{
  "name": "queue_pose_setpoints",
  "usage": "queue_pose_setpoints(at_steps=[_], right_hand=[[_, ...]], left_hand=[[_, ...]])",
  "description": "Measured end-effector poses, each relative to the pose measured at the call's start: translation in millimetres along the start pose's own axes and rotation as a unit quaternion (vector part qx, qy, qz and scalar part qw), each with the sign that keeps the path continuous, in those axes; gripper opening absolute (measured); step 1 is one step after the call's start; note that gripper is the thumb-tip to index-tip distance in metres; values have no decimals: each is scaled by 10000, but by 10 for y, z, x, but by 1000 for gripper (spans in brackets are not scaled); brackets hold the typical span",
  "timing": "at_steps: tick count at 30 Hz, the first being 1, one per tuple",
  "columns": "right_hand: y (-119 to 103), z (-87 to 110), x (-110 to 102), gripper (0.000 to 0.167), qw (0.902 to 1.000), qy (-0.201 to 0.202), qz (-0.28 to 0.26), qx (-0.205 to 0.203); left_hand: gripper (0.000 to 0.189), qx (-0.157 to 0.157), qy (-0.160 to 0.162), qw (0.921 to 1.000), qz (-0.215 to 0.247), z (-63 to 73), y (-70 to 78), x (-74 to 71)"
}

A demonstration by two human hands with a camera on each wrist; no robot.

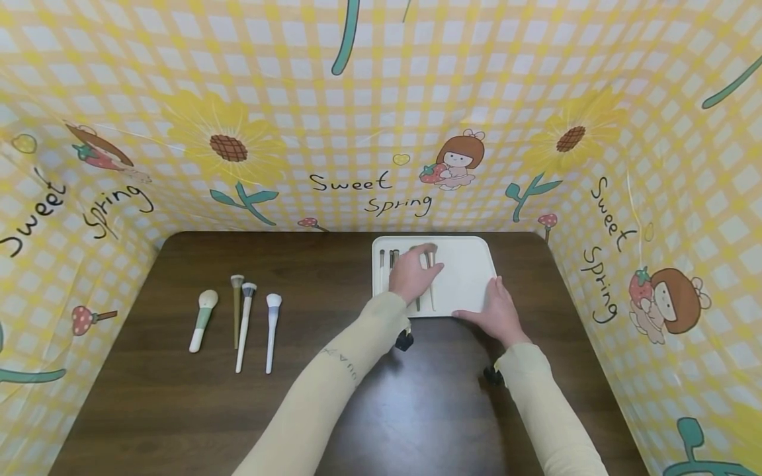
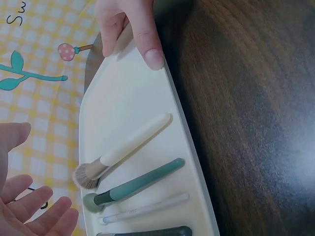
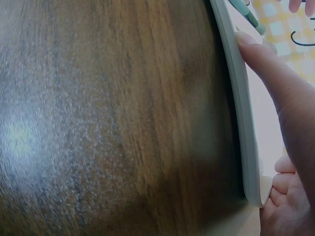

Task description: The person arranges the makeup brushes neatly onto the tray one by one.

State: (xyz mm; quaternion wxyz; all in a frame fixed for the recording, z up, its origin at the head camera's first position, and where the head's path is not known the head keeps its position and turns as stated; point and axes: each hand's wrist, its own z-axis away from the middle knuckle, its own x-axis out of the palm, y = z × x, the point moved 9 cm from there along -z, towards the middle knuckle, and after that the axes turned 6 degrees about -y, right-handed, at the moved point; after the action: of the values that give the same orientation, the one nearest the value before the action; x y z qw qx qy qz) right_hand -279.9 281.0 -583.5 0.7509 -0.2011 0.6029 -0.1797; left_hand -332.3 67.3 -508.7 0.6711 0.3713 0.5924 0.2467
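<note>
A white tray [image 1: 467, 277] lies at the back right of the table with several makeup brushes side by side on its left part. My left hand [image 1: 411, 274] hovers over these brushes, its fingers loosely spread and holding nothing. Closest to the bare part of the tray is a cream-handled brush [image 2: 133, 143], then a green-handled brush [image 2: 142, 185], a thin pale brush [image 2: 152, 209] and a dark-handled one [image 2: 167, 231]. My right hand [image 1: 497, 317] grips the tray's near right corner, thumb on the front rim [image 3: 236, 93] and fingers curled at the right side.
On the left of the brown table [image 1: 333, 277] lie a fluffy brush with a green and white handle [image 1: 202, 324], a gold brush [image 1: 236, 314], a white brush [image 1: 243, 337] and a white brush with lavender-tinted bristles [image 1: 270, 337]. Checked cloth walls [image 1: 333, 125] stand behind and at both sides.
</note>
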Motion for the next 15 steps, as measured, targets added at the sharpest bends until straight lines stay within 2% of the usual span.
queue_pose_setpoints(at_steps=[4, 8, 15], right_hand=[[1, 7, 2, 140, 10000, -12, -2, 30], [5, 12, 3, 140, 10000, -20, -14, 60], [0, 17, 2, 139, 10000, -8, -33, 43]], left_hand=[[49, -38, -31, 10000, -18, 18, -25, -40], [62, -202, -53, 9998, -78, 19, -62, -105], [66, -254, 138, 9995, -120, 0, -93, -292]])
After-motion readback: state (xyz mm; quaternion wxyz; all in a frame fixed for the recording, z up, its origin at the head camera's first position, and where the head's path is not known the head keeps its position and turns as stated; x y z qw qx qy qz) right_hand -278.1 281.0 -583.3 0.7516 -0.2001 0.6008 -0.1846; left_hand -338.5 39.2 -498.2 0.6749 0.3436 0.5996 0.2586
